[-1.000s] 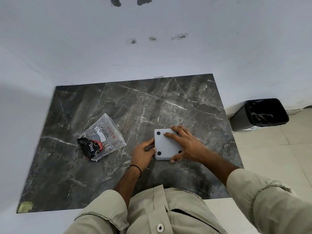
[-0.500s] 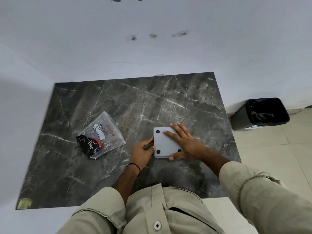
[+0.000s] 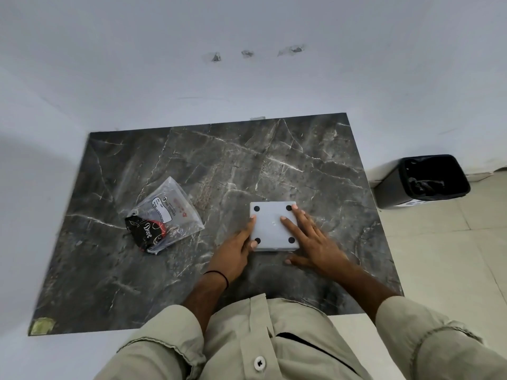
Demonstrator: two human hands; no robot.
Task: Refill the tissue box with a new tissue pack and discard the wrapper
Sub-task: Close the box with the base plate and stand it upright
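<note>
A white square tissue box (image 3: 270,224) lies upside down on the dark marble table (image 3: 315,165), its underside with several black rubber feet facing up. My left hand (image 3: 236,248) grips its left edge, thumb by the near-left foot. My right hand (image 3: 310,238) lies flat on the box's right side, fingers spread across the top, thumb on the table in front. To the left lies a clear plastic wrapper (image 3: 167,215) with a white label and a crumpled black and red part at its near end.
A black waste bin (image 3: 422,182) with a dark liner stands on the tiled floor to the right of the table. White walls close in behind and to the left. A scrap of yellowish tape (image 3: 42,325) marks the table's near-left corner.
My left hand has slid up along the box's left edge. My right hand has shifted slightly to the right on the box. The wrapper has not moved.
</note>
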